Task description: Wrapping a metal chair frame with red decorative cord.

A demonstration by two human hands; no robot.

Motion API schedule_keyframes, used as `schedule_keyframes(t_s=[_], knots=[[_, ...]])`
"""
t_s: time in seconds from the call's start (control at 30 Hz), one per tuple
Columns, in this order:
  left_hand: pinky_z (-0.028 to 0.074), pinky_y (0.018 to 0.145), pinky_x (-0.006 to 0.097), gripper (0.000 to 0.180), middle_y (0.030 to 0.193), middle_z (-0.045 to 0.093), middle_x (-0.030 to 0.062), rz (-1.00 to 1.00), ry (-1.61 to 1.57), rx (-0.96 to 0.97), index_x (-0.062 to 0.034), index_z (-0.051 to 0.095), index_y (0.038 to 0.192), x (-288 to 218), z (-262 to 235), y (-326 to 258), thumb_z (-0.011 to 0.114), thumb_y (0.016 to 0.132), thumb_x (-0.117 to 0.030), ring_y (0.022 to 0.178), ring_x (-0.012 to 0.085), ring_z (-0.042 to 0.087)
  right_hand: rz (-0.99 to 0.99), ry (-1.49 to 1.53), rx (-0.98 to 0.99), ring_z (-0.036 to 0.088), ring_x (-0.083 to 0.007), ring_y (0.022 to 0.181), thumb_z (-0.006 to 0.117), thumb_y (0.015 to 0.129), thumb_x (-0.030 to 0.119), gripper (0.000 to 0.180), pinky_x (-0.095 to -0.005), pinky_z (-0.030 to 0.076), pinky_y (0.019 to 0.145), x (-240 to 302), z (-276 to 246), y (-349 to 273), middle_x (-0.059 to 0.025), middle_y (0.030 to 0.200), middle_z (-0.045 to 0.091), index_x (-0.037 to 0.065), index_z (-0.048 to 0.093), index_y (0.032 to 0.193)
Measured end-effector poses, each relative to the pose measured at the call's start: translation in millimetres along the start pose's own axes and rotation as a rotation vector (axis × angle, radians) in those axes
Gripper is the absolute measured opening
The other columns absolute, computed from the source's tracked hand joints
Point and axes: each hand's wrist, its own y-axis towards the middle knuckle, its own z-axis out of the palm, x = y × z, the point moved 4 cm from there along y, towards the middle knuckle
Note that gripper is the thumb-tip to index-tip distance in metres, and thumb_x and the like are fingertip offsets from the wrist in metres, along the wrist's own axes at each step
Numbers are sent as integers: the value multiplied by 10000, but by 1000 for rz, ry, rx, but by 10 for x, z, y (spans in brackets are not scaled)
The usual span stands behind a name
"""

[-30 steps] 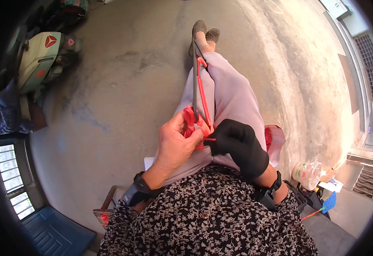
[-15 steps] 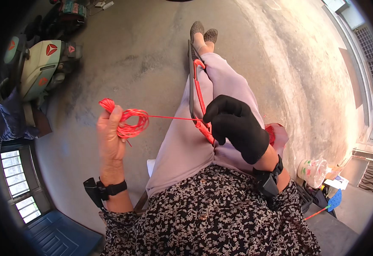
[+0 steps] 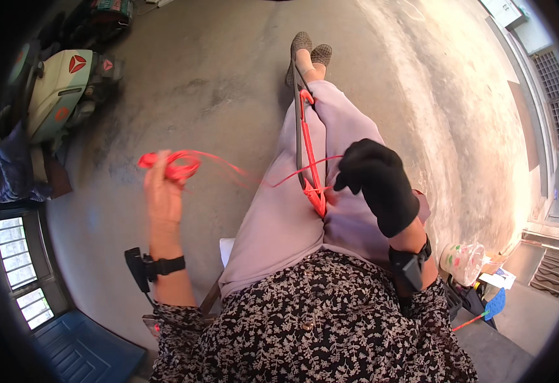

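My bare left hand (image 3: 165,207) is closed around a looped bundle of red cord (image 3: 182,168), held out over the floor to the left; it is slightly blurred. From the bundle a slack red strand (image 3: 298,171) curves across to my right hand (image 3: 383,191), in a black glove, whose fingers pinch it above my right thigh. Between the hands, a long, narrow dark frame (image 3: 299,143) rests along my legs. Red cord wraps one of its long sides and its near end. The gloved fingertips are partly hidden.
A white and green scooter (image 3: 59,96) stands at the far left. Near the lower left are a barred window (image 3: 21,258) and a blue panel (image 3: 84,348). To my right are a clear plastic-wrapped container (image 3: 462,263) and a blue swatter (image 3: 496,302).
The strand between my hands has gone from taut to slack and curved. My right hand has moved right, away from the frame, and the bundle in my left hand has shifted slightly left.
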Motion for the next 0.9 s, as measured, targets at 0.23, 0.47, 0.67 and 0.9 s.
schedule_keyframes(t_s=[0.23,0.47,0.67,0.9], knots=[[514,685,248,254,1034,664,49,6,571,450,-13,622,1163,444,1039,-578,595,914,-56,817,133,625,-51,-956,21,638,-201,711,676,853,227,213,-313,494,681,-228,313,200,-87,840,674,98,709,1019],[483,667,247,274,1002,670,47,39,923,682,-5,641,1115,605,1343,-801,650,841,4,775,83,597,-121,-833,27,652,-204,739,711,822,207,243,-317,505,679,-348,227,238,-93,869,681,73,700,1025],[479,677,226,513,930,676,51,-26,464,545,-1,503,1291,606,1384,-859,654,803,41,743,93,591,-106,-786,21,652,-167,773,724,798,164,170,-293,519,707,-344,262,233,-96,932,683,51,695,921],[496,803,282,381,900,664,97,-199,358,593,34,511,1238,158,1153,-904,592,870,-24,794,134,623,-119,-116,-318,643,-200,905,630,862,160,245,-313,501,834,55,-310,33,-128,1136,641,-30,638,1016]])
